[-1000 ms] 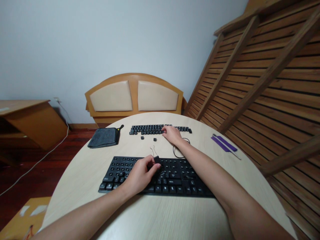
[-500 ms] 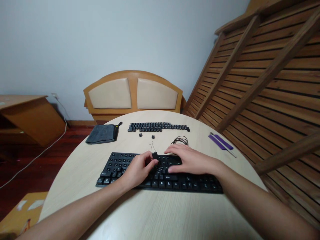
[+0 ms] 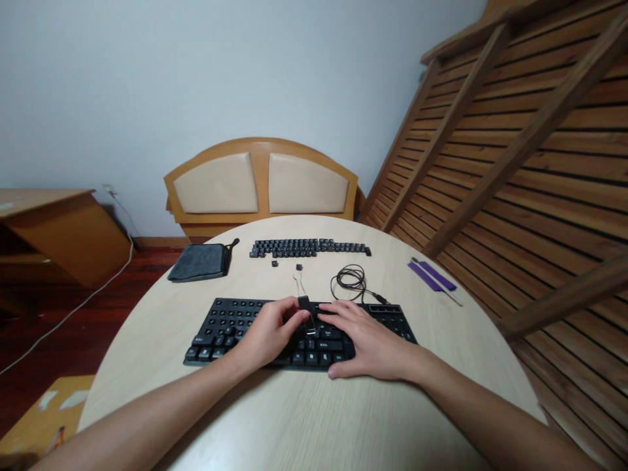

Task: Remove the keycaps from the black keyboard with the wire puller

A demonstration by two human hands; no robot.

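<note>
A small black keycap puller is pinched in the left hand over the black keyboard, which is pressed flat by the open-fingered right hand.

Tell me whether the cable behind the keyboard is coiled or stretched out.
Coiled: the cable lies in loose loops on the table, just behind the keyboard.

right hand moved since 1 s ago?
Yes. The right hand came back from the row of loose keycaps toward the person, onto the keyboard.
</note>
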